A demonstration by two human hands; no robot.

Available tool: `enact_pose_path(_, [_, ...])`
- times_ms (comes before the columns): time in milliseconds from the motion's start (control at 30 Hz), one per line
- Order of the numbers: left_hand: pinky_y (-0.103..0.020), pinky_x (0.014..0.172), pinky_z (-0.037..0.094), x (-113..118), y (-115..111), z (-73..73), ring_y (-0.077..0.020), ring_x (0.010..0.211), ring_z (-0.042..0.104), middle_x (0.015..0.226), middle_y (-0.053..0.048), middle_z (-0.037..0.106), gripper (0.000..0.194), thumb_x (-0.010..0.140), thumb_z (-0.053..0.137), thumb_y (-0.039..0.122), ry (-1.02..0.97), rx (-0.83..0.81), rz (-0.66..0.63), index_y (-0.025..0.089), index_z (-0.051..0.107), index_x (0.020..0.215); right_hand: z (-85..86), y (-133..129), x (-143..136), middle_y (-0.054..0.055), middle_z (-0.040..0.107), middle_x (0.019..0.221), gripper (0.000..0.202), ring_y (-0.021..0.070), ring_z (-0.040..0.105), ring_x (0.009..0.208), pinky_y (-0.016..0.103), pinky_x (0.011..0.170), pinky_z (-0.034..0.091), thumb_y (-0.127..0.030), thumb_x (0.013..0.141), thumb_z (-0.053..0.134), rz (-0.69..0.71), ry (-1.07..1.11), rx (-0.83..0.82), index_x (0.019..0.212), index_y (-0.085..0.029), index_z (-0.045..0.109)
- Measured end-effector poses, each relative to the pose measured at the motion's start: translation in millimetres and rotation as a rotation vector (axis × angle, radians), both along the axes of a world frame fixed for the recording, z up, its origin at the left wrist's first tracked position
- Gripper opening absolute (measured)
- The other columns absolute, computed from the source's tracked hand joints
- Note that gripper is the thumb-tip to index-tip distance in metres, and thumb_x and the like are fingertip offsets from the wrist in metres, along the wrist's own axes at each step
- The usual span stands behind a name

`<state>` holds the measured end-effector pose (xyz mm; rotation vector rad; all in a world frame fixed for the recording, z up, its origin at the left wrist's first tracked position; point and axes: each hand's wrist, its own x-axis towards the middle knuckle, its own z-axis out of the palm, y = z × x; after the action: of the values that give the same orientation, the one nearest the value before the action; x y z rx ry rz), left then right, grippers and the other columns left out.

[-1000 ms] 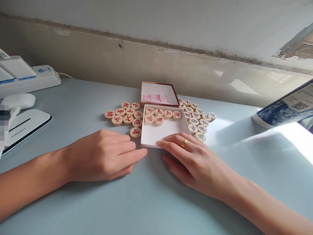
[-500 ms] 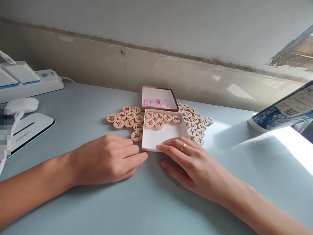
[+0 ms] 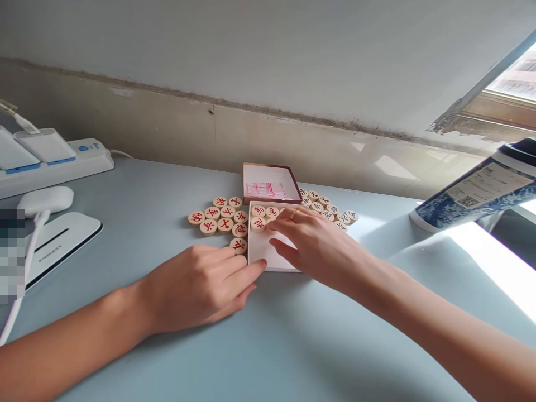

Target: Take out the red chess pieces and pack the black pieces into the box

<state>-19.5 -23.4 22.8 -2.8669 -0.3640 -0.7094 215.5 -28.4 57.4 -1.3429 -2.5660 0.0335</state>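
- The left hand (image 3: 209,287) is loosely curled, its index fingertip at the near edge of the tray (image 3: 259,245); what is under the palm cannot be told. A push from it could skew the tray on the desk (image 3: 125,212).
- The loose red-marked pieces (image 3: 225,225) lie flat left of the tray, the nearest just beside the left hand's fingers; a careless knuckle could scatter them.
- The red-marked pieces inside (image 3: 258,223) sit at the tray's far end, partly hidden by fingers; a sideways nudge could break their rows.
- The lid (image 3: 272,176) lies behind, inner face showing; a shoved tray could bump it.
- The right hand (image 3: 307,240) reaches over the tray, thumb and index slightly parted; I cannot tell if it grips anything.
- The dark-marked pieces (image 3: 333,209) lie beyond that hand; its outer side could knock them.
- The cup (image 3: 464,195) stands well apart, though a wide elbow swing could catch it.
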Motion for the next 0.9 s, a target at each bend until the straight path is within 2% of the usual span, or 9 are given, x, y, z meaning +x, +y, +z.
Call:
enact_pose_path(100, [-0.035, 0.053, 0.045, -0.3, -0.5, 0.8, -0.0186, 0.062, 0.062, 0.076, -0.002, 0.068, 0.024, 0.101, 0.046, 0.012, 0.013, -0.002, -0.017, 0.008, 0.064, 0.115, -5.3, 3.4, -2.3, 0.008, 0.072, 0.1, 0.017, 0.0259, 0.068, 0.092, 0.035, 0.072, 0.05, -0.008, 0.088, 0.068, -0.024, 0.005, -0.011, 0.103, -0.017, 0.072])
enact_pose_path(267, [-0.035, 0.053, 0.045, -0.2, -0.8, 1.8, -0.0182, 0.059, 0.061, 0.074, -0.001, 0.066, 0.023, 0.101, 0.047, 0.013, 0.015, -0.009, -0.011, 0.008, 0.064, 0.114, -9.0, 0.2, -0.3, 0.006, 0.069, 0.094, 0.008, 0.0178, 0.065, 0.076, 0.028, 0.062, 0.045, -0.009, 0.093, 0.062, -0.075, 0.05, -0.056, 0.091, -0.017, 0.065])
enact_pose_path(400, [-0.035, 0.056, 0.047, 0.2, 0.0, 0.7, -0.0183, 0.062, 0.063, 0.077, -0.002, 0.068, 0.023, 0.101, 0.047, 0.011, 0.023, -0.017, -0.027, 0.007, 0.062, 0.118, -10.1, 1.7, 1.3, 0.007, 0.067, 0.1, 0.008, 0.0168, 0.064, 0.076, 0.026, 0.06, 0.043, -0.01, 0.091, 0.065, -0.084, 0.093, -0.081, 0.087, -0.017, 0.064])
enact_pose_path(533, [-0.035, 0.057, 0.048, 0.1, 1.3, 0.4, -0.0189, 0.063, 0.064, 0.079, -0.003, 0.069, 0.021, 0.101, 0.049, 0.012, 0.015, -0.018, -0.035, 0.007, 0.061, 0.118, -7.6, -0.9, 0.6, 0.004, 0.067, 0.088, 0.011, 0.0164, 0.061, 0.073, 0.028, 0.062, 0.045, -0.009, 0.092, 0.063, -0.048, 0.136, -0.06, 0.084, -0.016, 0.064])
enact_pose_path(633, [-0.034, 0.06, 0.05, 0.0, 0.2, 3.3, -0.0195, 0.068, 0.066, 0.084, -0.005, 0.071, 0.021, 0.1, 0.052, 0.011, -0.032, 0.007, -0.013, 0.007, 0.06, 0.119, -3.2, -18.7, 2.0, 0.005, 0.068, 0.095, 0.01, 0.0163, 0.064, 0.084, 0.029, 0.072, 0.05, -0.007, 0.093, 0.059, 0.013, 0.203, -0.022, 0.09, -0.016, 0.064])
enact_pose_path(700, [-0.033, 0.064, 0.052, 0.5, -1.9, 6.2, -0.0199, 0.074, 0.068, 0.09, -0.007, 0.072, 0.022, 0.099, 0.054, 0.01, -0.078, 0.029, 0.0, 0.007, 0.06, 0.12, -2.6, -36.7, 4.7, 0.006, 0.067, 0.099, 0.009, 0.0149, 0.065, 0.087, 0.027, 0.077, 0.053, -0.01, 0.095, 0.057, 0.108, 0.315, -0.01, 0.094, -0.015, 0.063])
enact_pose_path(767, [-0.032, 0.068, 0.053, 1.8, -4.4, 8.6, -0.0197, 0.079, 0.069, 0.095, -0.008, 0.072, 0.019, 0.099, 0.055, 0.011, -0.113, 0.023, -0.008, 0.01, 0.06, 0.118, -5.8, -53.5, 7.7, 0.005, 0.067, 0.101, 0.011, 0.0126, 0.066, 0.087, 0.025, 0.078, 0.055, -0.009, 0.095, 0.056, 0.149, 0.412, -0.06, 0.1, -0.016, 0.062])
enact_pose_path(900, [-0.029, 0.081, 0.056, 5.0, -7.4, 10.5, -0.0175, 0.087, 0.071, 0.104, -0.007, 0.074, 0.016, 0.102, 0.053, 0.012, -0.126, -0.102, -0.108, 0.014, 0.062, 0.114, -19.8, -70.4, 8.7, 0.005, 0.069, 0.102, 0.011, 0.0107, 0.067, 0.091, 0.02, 0.08, 0.055, -0.007, 0.094, 0.059, 0.179, 0.552, -0.095, 0.095, -0.017, 0.06])
